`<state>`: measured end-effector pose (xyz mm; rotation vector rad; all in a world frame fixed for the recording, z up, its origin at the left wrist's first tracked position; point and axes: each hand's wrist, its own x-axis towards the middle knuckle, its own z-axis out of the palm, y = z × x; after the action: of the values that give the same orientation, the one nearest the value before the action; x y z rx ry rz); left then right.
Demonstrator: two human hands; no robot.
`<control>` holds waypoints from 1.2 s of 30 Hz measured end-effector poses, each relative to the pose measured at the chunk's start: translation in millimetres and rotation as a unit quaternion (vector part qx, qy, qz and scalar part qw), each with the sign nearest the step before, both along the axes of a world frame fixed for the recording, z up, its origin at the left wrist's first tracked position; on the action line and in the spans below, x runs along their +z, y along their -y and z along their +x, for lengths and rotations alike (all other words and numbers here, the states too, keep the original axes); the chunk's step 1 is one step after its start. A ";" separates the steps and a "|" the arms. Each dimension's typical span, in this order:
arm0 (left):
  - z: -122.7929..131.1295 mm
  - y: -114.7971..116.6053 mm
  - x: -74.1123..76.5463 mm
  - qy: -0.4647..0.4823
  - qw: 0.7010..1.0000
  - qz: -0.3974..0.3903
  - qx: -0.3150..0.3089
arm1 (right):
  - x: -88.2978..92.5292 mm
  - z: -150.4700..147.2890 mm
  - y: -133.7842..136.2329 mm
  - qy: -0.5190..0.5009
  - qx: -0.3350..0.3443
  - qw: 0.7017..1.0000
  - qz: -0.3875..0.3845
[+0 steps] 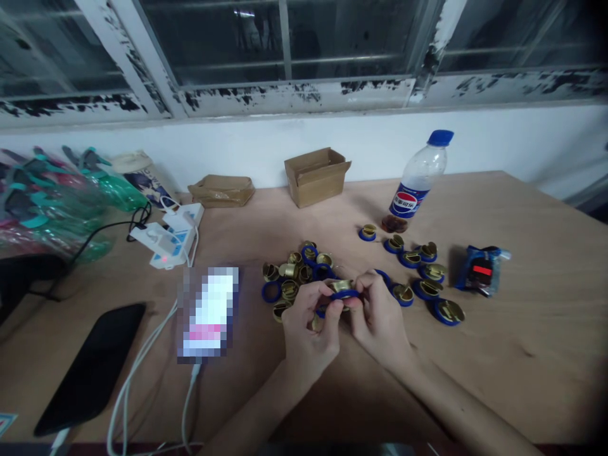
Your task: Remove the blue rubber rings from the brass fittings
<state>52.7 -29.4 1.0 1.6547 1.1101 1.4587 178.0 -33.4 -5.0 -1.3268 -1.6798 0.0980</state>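
Between both hands, above the table, is a round brass-coloured fitting (342,285) with a blue ring (345,294) around its lower edge. My left hand (311,323) pinches its left side between thumb and fingers. The opposite side is gripped by my right hand (380,316), also closed in a pinch. Behind and left of my left hand lies a heap of brass-coloured fittings (289,290) mixed with blue rings (271,292). To the right of my right hand, several fittings with blue rings (430,289) stand in loose rows. My fingers hide part of the held piece.
A cola bottle (409,196), an opened cardboard box (317,180) and a flattened brown packet (222,191) stand along the wall. At right lies a small blue-black packet (482,271). A lit phone (211,313), dark phone (92,367), cables and power strip (178,237) occupy the left.
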 end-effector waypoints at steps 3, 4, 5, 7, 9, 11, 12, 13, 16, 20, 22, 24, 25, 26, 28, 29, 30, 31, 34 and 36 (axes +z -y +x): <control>1.0 1.5 -0.6 -0.017 1.000 -0.017 0.021 | 0.0 1.3 -0.9 -0.023 0.014 1.000 -0.014; 1.4 1.6 -1.2 -0.019 0.999 -0.018 0.029 | 0.2 1.6 -1.4 -0.030 0.015 0.999 -0.016; 1.9 1.6 -2.1 -0.020 0.999 -0.018 0.036 | 0.5 2.0 -2.0 -0.037 0.015 0.999 -0.018; 2.8 1.4 -5.3 -0.016 0.999 -0.017 0.043 | 1.4 3.0 -3.1 -0.054 0.019 0.998 -0.034; 3.4 1.0 -9.8 -0.004 0.999 -0.019 0.034 | 2.3 4.6 -4.3 -0.071 0.029 0.995 -0.064; 3.4 0.3 -14.0 0.012 1.000 -0.026 0.007 | 3.3 6.6 -5.2 -0.082 0.037 0.992 -0.091; 3.3 -0.2 -15.5 0.018 0.999 -0.031 -0.006 | 3.8 7.7 -5.6 -0.083 0.039 0.991 -0.098; 3.2 -0.8 -16.3 0.023 0.999 -0.036 -0.020 | 4.3 8.6 -5.8 -0.079 0.041 0.991 -0.099; 2.8 -3.5 -14.6 0.040 0.997 -0.056 -0.035 | 5.2 10.0 -6.0 -0.058 0.047 0.994 -0.075; 2.8 -5.9 -8.3 0.050 0.995 -0.073 -0.047 | 4.3 9.2 -4.6 -0.034 0.033 0.998 -0.036; 2.9 -6.0 -6.4 0.054 0.994 -0.083 -0.048 | 3.5 8.6 -3.6 -0.012 0.020 1.000 -0.011; 3.1 -5.8 -5.7 0.062 0.992 -0.097 -0.045 | 2.9 8.4 -3.0 0.011 0.009 1.000 0.012; 3.2 -5.7 -5.7 0.066 0.991 -0.103 -0.045 | 2.7 8.3 -2.7 0.019 0.006 1.000 0.021; 3.2 -5.6 -5.8 0.071 0.991 -0.108 -0.045 | 2.6 8.3 -2.6 0.025 0.004 0.999 0.027; 3.3 -5.5 -5.9 0.079 0.989 -0.116 -0.046 | 2.4 8.4 -2.4 0.031 0.002 0.999 0.032; 3.3 -5.5 -5.9 0.081 0.989 -0.119 -0.047 | 2.3 8.5 -2.4 0.034 0.001 0.999 0.033; 3.4 -5.5 -5.8 0.081 0.988 -0.120 -0.047 | 2.1 8.7 -2.3 0.036 0.001 0.999 0.034; 3.3 -5.5 -5.6 0.082 0.988 -0.121 -0.047 | 1.9 8.8 -2.3 0.038 0.002 0.999 0.035; 3.4 -5.7 -4.9 0.082 0.988 -0.123 -0.044 | 0.3 9.6 -2.4 0.047 0.000 0.998 0.040; 3.5 -5.9 -4.5 0.086 0.987 -0.131 -0.042 | -1.6 10.2 -2.6 0.053 -0.001 0.998 0.045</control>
<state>56.2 -23.5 -3.5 1.3510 1.0716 1.3125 188.1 -30.8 -6.5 -1.2853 -1.7518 -0.0486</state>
